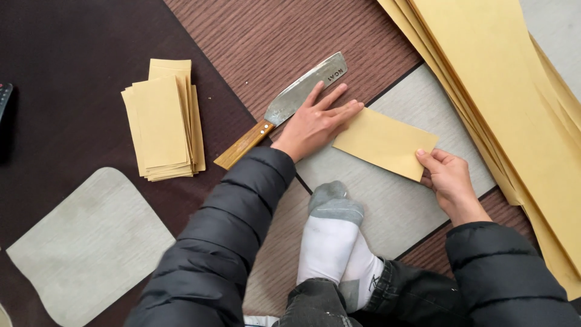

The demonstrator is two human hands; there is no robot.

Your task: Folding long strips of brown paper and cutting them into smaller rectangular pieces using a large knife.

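Observation:
A folded yellow paper sheet (pixel 385 143) lies on the grey patch of floor mat (pixel 423 200). My left hand (pixel 315 123) rests flat with fingers together, its fingertips pressing the sheet's left edge. My right hand (pixel 449 180) pinches the sheet's lower right corner between thumb and fingers. A steel cleaver (pixel 301 94) with a wooden handle (pixel 243 145) lies just behind my left hand, blade pointing up right, partly under the wrist.
A pile of cut yellow paper rectangles (pixel 163 127) sits at left on the dark mat. Large yellow sheets (pixel 514 103) are stacked along the right side. My socked foot (pixel 331 236) sits between my arms. A dark device edge (pixel 3 97) shows at far left.

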